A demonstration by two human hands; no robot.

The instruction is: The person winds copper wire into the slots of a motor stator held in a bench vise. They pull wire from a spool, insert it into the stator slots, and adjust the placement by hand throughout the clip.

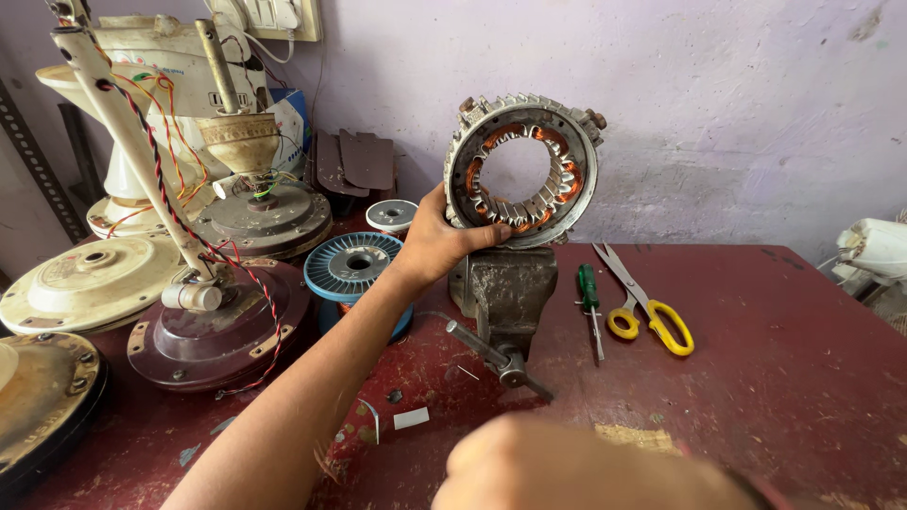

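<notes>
Nearest, your right hand (567, 467) sits blurred at the bottom edge; can't tell if it's open or closed. Beyond it, the vise handle (496, 359) sticks out over the red counter (775, 378). Your left hand (436, 241) grips the stator ring (522, 168) by its lower rim, steadying it upright atop the bench vise (505, 288). Right: green screwdriver (590, 293), yellow-handled scissors (647, 307). Left: fan motor housings (222, 326).

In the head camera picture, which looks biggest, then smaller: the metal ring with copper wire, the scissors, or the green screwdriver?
1. Metal ring with copper wire, steadied by the left hand.
2. Scissors.
3. Green screwdriver.
All sit about equally far away, so the order looks safe.
</notes>
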